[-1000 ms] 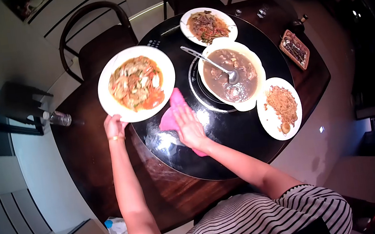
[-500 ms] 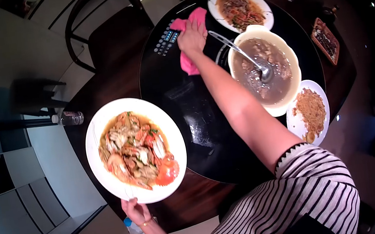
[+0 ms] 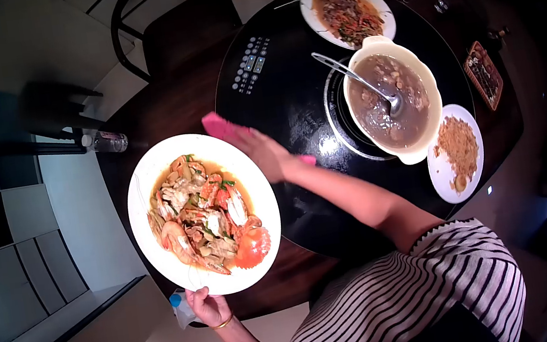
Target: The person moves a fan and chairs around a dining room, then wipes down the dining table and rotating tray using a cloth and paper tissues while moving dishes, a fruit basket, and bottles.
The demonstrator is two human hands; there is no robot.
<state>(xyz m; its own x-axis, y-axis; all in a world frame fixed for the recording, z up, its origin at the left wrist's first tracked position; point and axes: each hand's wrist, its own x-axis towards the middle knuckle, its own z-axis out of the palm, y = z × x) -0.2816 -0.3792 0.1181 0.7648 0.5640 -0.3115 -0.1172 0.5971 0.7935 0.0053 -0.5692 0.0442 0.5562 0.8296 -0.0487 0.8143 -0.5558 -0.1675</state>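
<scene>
My left hand (image 3: 209, 307) grips the lower rim of a large white plate (image 3: 153, 258), raised and holding crab pieces and shrimp (image 3: 206, 215) in sauce. My right hand (image 3: 264, 155) is slightly blurred and presses a pink cloth (image 3: 229, 127) on the glossy black table top, just right of the plate. Part of the cloth shows beyond the fingertips and a corner sticks out by the wrist; the hand covers the middle. To the right of this hand stands a cream bowl of soup (image 3: 394, 108) with a metal ladle (image 3: 362, 79) leaning in it.
A plate of shredded stir-fry (image 3: 348, 15) is at the far side and a plate of crumbly brown food (image 3: 458, 148) at the right. A small tray (image 3: 484, 75) lies beyond. A plastic bottle (image 3: 105, 141) stands at the left edge, near a dark chair (image 3: 188, 32). Touch controls (image 3: 252, 65) mark the table top.
My right hand has swept the pink cloth leftward and nearer, from beside the controls to beside the crab plate. The plate is still in my left hand, and the view has shifted slightly.
</scene>
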